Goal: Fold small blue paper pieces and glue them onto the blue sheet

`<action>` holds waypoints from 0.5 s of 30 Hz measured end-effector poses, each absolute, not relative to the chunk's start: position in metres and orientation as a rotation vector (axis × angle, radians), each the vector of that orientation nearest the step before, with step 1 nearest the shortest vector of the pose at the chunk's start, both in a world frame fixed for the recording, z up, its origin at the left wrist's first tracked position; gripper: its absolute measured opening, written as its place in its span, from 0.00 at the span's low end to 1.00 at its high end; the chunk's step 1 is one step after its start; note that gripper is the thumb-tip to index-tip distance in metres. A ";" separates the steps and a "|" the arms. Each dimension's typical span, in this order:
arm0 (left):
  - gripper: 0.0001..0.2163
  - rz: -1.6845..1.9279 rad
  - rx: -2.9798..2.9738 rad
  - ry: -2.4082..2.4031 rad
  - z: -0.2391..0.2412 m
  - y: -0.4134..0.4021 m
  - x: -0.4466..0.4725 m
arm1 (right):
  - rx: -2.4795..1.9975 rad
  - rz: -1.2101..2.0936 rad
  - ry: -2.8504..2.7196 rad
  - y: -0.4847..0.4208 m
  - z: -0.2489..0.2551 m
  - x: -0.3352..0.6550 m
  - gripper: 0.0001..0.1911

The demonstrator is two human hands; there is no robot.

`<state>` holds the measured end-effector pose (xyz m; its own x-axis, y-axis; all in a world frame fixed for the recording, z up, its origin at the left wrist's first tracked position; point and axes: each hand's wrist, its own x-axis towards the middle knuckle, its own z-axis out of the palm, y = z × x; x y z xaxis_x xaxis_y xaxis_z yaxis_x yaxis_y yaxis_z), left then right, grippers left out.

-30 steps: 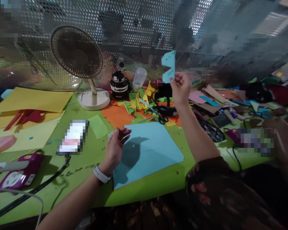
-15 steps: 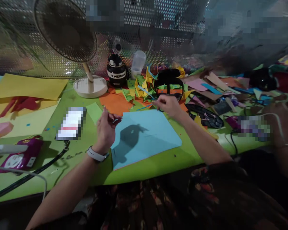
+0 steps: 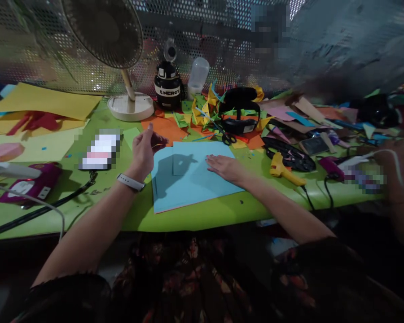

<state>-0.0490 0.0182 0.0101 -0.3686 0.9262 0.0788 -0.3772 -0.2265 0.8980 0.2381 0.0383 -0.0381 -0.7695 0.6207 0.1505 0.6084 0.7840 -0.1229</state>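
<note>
My right hand [image 3: 226, 169] lies flat, palm down, on the right part of a light blue paper sheet [image 3: 191, 193]. A smaller blue rectangle of paper [image 3: 179, 167] lies on the sheet, left of my fingertips. My left hand [image 3: 144, 150], with a white band at the wrist, is raised at the sheet's left edge. Its fingers are loosely bent, the forefinger or thumb pointing up, and I see nothing held in it. Its shadow falls across the paper. Scissors [image 3: 228, 138] with dark handles lie just beyond the sheet.
Behind are orange paper [image 3: 166, 128], a black bottle [image 3: 167, 92], a fan base [image 3: 130, 107] and folded yellow-green scraps [image 3: 202, 114]. A yellow glue gun [image 3: 287, 170] lies at right. A phone [image 3: 101, 150] and magenta device [image 3: 30, 184] lie left. Another person's arm [image 3: 399, 179] shows far right.
My right hand has left the scissors and come down onto the blue sheet. A smaller blue rectangle now shows on it. My left hand stays near the left edge; the view has shifted slightly.
</note>
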 end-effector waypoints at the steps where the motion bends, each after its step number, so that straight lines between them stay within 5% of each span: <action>1: 0.22 1.761 0.812 1.052 0.009 0.019 -0.050 | -0.935 0.123 -2.806 0.039 -0.035 0.240 0.23; 15: 0.18 1.643 0.971 1.134 0.005 0.017 -0.050 | -1.058 -0.057 -2.459 0.042 -0.017 0.247 0.25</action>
<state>-0.0498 0.0172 0.0049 -0.2979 0.9479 0.1129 -0.2308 -0.1862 0.9550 0.2468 0.0418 -0.0169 -0.5983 0.6780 0.4269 0.6972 0.7031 -0.1395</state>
